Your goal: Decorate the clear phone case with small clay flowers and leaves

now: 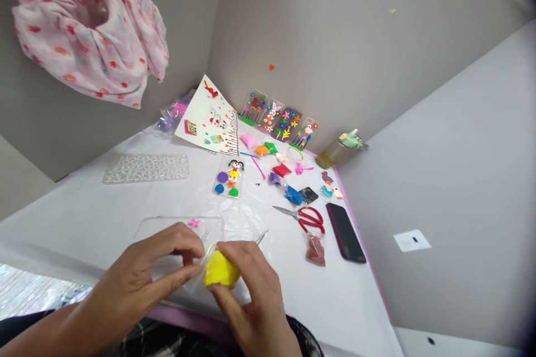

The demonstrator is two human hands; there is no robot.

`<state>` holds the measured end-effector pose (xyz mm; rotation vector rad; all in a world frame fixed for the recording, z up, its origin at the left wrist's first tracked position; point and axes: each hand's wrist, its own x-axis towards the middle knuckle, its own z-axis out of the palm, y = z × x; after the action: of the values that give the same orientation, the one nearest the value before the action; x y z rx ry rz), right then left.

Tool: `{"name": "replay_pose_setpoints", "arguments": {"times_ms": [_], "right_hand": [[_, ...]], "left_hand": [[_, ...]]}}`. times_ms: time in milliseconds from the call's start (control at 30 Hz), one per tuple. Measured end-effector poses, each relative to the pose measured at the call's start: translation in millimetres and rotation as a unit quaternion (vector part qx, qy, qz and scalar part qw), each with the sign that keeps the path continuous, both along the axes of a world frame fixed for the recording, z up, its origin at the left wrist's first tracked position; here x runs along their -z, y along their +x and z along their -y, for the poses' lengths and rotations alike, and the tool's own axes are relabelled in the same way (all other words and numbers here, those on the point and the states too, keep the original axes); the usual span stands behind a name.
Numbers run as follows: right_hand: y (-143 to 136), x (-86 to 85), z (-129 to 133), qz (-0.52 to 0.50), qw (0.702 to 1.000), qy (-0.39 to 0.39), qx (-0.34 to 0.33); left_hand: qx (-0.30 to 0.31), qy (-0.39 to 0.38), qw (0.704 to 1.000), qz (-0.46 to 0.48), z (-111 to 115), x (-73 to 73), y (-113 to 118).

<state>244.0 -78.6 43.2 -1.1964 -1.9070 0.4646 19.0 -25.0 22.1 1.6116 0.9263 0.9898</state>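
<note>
Between the thumb and fingers of my right hand (255, 290) is a lump of yellow modelling clay (220, 270). My left hand (167, 262) pinches the clear plastic wrapper (205, 261) at the clay's left side. Just beyond my left hand lies a clear phone case (180, 223) with a pink clay flower (194, 223) on it. A pair of tweezers (262, 237) shows partly behind my right hand. Farther off, another clear case (228, 178) carries a clay doll figure and several coloured clay lumps.
Red-handled scissors (310, 218), a dark phone (345, 232) and a reddish-brown clay packet (315, 249) lie to the right. Decorated cases (272, 114) lean on the back wall beside a decorated paper sheet (209, 122). A bottle (339, 149) stands in the corner; a textured clear tray (146, 168) lies left.
</note>
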Motion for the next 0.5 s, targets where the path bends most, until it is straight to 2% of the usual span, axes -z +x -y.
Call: {"name": "replay_pose_setpoints", "arguments": {"times_ms": [133, 267, 400, 500], "right_hand": [[-4, 1.0, -2, 0.029, 0.999, 0.013, 0.005], [-7, 1.9, -2, 0.033, 0.999, 0.006, 0.007], [-8, 4.3, -1, 0.032, 0.999, 0.006, 0.013], [-9, 4.0, -1, 0.039, 0.999, 0.017, 0.005]], "left_hand": [[-0.040, 0.128, 0.990, -0.040, -2, 1.2, -2], [-0.062, 0.191, 0.977, -0.068, -4, 11.0, -3], [-0.040, 0.253, 0.963, -0.086, -8, 18.7, -4], [-0.023, 0.289, 0.953, -0.091, -11, 16.4, -6]]}}
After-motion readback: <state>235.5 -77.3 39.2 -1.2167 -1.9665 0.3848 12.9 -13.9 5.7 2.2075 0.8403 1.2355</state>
